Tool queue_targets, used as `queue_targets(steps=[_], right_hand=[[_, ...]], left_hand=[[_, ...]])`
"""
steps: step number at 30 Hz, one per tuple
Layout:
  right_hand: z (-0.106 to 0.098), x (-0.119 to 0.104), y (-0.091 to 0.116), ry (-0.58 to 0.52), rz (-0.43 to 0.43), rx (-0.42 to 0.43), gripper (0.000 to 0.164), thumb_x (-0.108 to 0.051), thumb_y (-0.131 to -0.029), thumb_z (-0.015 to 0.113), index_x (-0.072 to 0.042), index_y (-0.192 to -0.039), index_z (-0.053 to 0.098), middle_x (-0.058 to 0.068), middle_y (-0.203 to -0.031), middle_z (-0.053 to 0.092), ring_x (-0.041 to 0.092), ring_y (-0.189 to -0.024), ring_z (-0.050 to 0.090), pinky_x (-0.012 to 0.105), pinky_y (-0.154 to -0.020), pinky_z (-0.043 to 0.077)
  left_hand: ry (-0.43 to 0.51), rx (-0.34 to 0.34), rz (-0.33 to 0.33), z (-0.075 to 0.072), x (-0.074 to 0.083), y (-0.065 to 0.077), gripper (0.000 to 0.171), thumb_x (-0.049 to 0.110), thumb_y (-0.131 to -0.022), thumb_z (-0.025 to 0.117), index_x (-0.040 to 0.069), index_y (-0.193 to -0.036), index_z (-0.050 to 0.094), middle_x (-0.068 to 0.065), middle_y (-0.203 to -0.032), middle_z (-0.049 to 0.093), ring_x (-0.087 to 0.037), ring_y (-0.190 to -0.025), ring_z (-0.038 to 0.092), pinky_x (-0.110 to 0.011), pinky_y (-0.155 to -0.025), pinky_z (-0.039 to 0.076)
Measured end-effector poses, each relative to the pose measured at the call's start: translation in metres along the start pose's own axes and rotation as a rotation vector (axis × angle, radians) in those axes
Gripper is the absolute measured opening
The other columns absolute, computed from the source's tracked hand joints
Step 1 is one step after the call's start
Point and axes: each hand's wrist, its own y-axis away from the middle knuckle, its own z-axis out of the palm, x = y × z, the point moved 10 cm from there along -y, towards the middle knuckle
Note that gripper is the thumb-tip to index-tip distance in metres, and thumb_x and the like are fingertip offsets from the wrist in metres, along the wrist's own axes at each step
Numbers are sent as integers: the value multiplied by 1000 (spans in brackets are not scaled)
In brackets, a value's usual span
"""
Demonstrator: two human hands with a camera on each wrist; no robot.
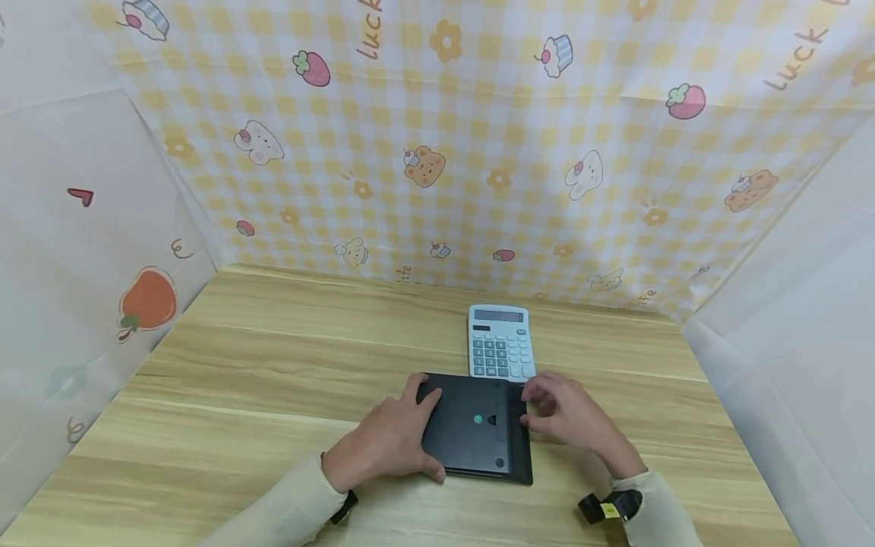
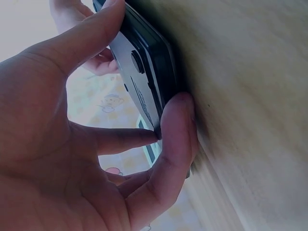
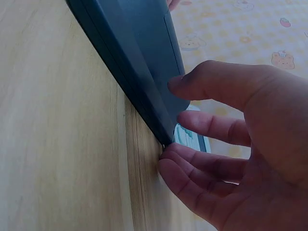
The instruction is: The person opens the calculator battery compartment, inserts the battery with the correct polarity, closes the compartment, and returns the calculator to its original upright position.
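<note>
A black calculator (image 1: 465, 425) lies face down on the wooden table, its back showing a green dot, a battery cover and a round rubber foot. My left hand (image 1: 393, 437) grips it from the left, thumb at the near edge and fingers spread to the far edge. In the left wrist view, fingers (image 2: 175, 130) curl round the rim of the black calculator (image 2: 144, 72). My right hand (image 1: 567, 410) is at the right edge, fingers loosely bent, thumb apart from them. Fingertips (image 3: 175, 163) sit right at its far corner in the right wrist view.
A light blue calculator (image 1: 501, 342) lies face up just behind the black one, partly overlapped by it in the head view. A checked cloth (image 1: 465, 152) hangs along the back of the table (image 1: 273, 365), with white cloth at both sides.
</note>
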Motion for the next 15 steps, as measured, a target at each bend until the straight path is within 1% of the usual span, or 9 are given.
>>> queue_targets(steps=[6, 9, 11, 15], right_hand=[[-1, -2, 1, -6, -13, 6, 24, -17, -90, 92, -14, -103, 72, 0, -106, 68, 16, -90, 67, 34, -79, 60], [-1, -2, 0, -23, -16, 14, 22, -18, -91, 91, -15, -101, 72, 0, -105, 67, 17, -89, 68, 35, -78, 59], [-1, -2, 0, -37, -13, 23, 22, -19, -90, 90, -15, -99, 71, -1, -104, 67, 19, -89, 67, 36, -78, 59], [0, 1, 0, -58, 14, 39, 21, -20, -90, 89, -15, -98, 70, 1, -103, 67, 21, -89, 68, 38, -79, 59]], left_hand=[[-1, -29, -12, 4, 1, 0, 123, 44, -67, 108, -2, -164, 47, -28, -174, 25, -25, -69, 59, -34, -64, 55], [-15, -27, -7, 5, 3, 0, 122, 40, -67, 108, -4, -163, 47, -30, -173, 25, -24, -67, 59, -32, -60, 54], [-21, -22, -3, 4, 5, 0, 120, 39, -67, 108, -5, -162, 48, -32, -172, 26, -26, -68, 60, -33, -60, 55], [-32, -14, 15, 3, 7, 1, 118, 40, -68, 107, -8, -159, 50, -34, -169, 29, -27, -71, 63, -34, -64, 58]])
